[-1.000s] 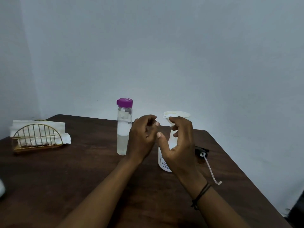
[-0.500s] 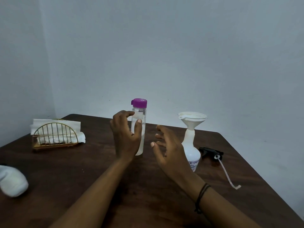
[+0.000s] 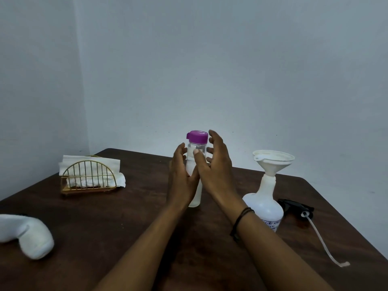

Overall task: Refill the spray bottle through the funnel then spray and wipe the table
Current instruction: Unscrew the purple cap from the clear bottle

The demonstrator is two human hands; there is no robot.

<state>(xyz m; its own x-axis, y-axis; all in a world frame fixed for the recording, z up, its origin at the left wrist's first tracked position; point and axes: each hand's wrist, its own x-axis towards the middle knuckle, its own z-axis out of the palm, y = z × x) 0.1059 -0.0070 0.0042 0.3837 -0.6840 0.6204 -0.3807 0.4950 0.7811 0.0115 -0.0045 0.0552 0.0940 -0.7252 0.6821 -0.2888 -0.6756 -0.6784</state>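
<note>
A clear water bottle (image 3: 194, 197) with a purple cap (image 3: 197, 137) stands on the dark wooden table (image 3: 109, 232). My left hand (image 3: 181, 179) wraps it, fingers behind and thumb across the front. My right hand (image 3: 217, 166) hovers open just right of the bottle, fingertips beside the cap. To the right stands the white spray bottle (image 3: 267, 208) with a white funnel (image 3: 273, 162) seated in its neck. Its black spray head (image 3: 295, 205) with a long white tube (image 3: 321, 242) lies on the table beside it.
A gold wire holder with white napkins (image 3: 89, 175) sits at the back left. A rolled white cloth (image 3: 31, 238) lies at the near left edge. Walls close the back and left; the table's right edge runs near the tube.
Both hands moved left from the funnel to the water bottle. My left hand closed around it and my right hand rose beside the cap. The camera turned left.
</note>
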